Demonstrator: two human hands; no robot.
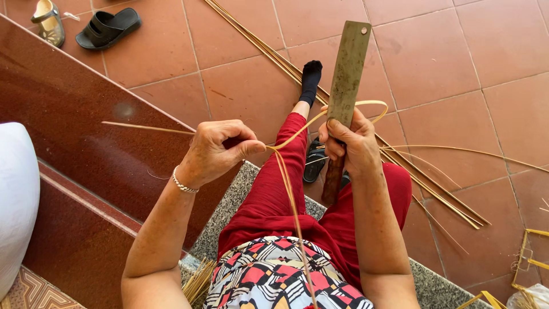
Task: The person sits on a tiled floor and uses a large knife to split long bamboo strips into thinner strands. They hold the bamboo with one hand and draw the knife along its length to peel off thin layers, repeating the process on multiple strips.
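Splitting is partway: bamboo strip (286, 171) pinched by left hand (214, 151) fingers. Cleaver (346, 74) is gripped in closed right hand (351, 143). Uncut bundle (343, 114) remains on floor (446, 51).

a black sandal (108, 27) and a tan shoe (48, 22) lay on the terracotta tile floor (457, 68). long bamboo strips (434, 191) stretched across it, a yellow wire frame (529, 257) near the corner. a white cushion (16, 200) rested on the red step (80, 131).

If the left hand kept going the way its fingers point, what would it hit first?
Probably the right hand gripping the flat blade; the left hand points across along the thin strip toward it, though depth is unclear.
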